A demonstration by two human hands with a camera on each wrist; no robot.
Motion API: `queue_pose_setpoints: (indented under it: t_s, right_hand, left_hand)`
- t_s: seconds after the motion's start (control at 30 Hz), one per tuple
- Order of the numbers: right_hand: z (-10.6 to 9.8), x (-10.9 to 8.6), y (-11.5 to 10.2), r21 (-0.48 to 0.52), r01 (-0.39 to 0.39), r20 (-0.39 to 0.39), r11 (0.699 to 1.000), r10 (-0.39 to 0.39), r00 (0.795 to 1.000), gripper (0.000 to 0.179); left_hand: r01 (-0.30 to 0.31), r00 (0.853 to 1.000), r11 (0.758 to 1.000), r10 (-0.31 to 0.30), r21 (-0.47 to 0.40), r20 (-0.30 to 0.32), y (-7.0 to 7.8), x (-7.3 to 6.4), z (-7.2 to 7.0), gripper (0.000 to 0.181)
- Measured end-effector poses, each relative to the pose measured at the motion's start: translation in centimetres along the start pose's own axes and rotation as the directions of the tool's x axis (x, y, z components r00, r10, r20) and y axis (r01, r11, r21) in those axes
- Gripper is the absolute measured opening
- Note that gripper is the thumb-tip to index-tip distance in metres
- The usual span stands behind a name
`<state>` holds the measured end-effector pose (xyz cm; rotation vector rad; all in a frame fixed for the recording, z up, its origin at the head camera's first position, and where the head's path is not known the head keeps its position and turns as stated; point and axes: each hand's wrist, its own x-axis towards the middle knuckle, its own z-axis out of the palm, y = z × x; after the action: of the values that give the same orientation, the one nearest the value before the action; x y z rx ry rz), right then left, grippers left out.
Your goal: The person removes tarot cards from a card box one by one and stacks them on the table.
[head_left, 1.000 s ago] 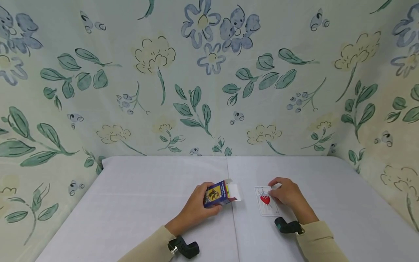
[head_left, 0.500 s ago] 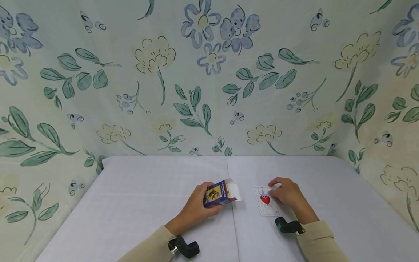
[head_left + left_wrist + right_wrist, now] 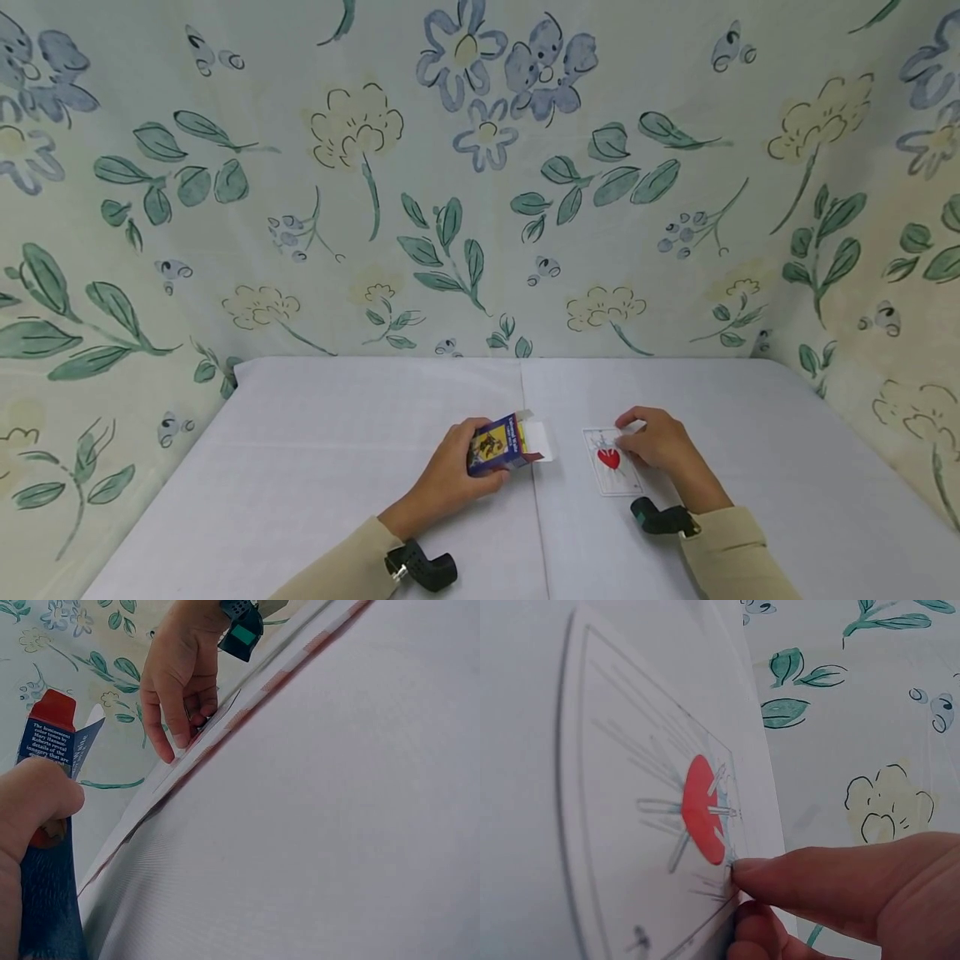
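Note:
My left hand point(image 3: 448, 479) grips a blue tarot card box point(image 3: 491, 447) with a yellow picture panel, held tilted with its white flap open to the right. In the left wrist view, the thumb lies across the printed side of the box point(image 3: 45, 900). My right hand point(image 3: 660, 446) pinches the right edge of a white tarot card point(image 3: 611, 479) showing a red heart pierced by swords. Seen from the right wrist, the thumb point(image 3: 802, 881) presses on the card's face, with curled fingertips at its edge. Whether other cards lie beneath it, I cannot tell.
A white cloth point(image 3: 315, 475) with a crease down the middle covers the table. Behind and at both sides hangs a flowered fabric point(image 3: 480, 208). Black wrist cameras are strapped on the left sleeve point(image 3: 427, 568) and right sleeve point(image 3: 660, 517).

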<state>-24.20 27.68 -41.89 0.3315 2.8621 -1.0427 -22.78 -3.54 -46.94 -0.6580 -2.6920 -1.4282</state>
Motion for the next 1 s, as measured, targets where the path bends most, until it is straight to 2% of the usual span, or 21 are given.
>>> queue_pose_setpoints:
  t_s: [1.0]
  right_hand:
    - [0.01,0.14,0.10,-0.002,-0.004,-0.006,1.000,0.004,1.000,0.029]
  left_hand:
    - [-0.005,1.000,1.000,0.005,-0.003,0.008,0.15,-0.09,-0.13,0.072]
